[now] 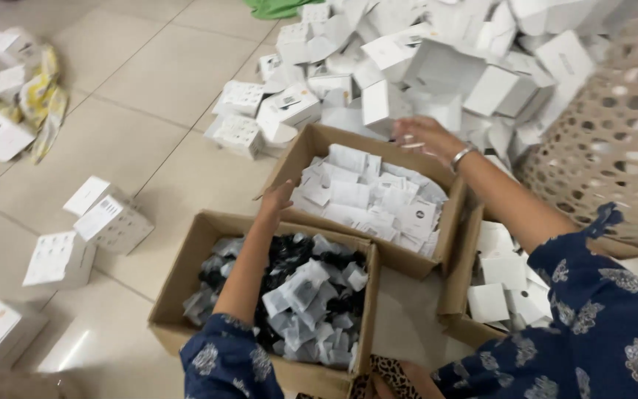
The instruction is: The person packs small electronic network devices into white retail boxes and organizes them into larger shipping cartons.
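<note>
Blurred right hand reaches the white boxes, its grip unclear

Materials noted: cardboard, paper, plastic film, glazed tile.

I see matt brown cardboard boxes, smooth white card cartons heaped behind, clear glossy plastic sachets, matt white paper leaflets, polished floor tiles, a metal bangle, patterned cloth sleeves.

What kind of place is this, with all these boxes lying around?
Probably an informal packing or sorting spot on a tiled floor, maybe in a home. A heap of small white boxes lies loose, and open cardboard cartons hold sorted items in clear bags.
</note>
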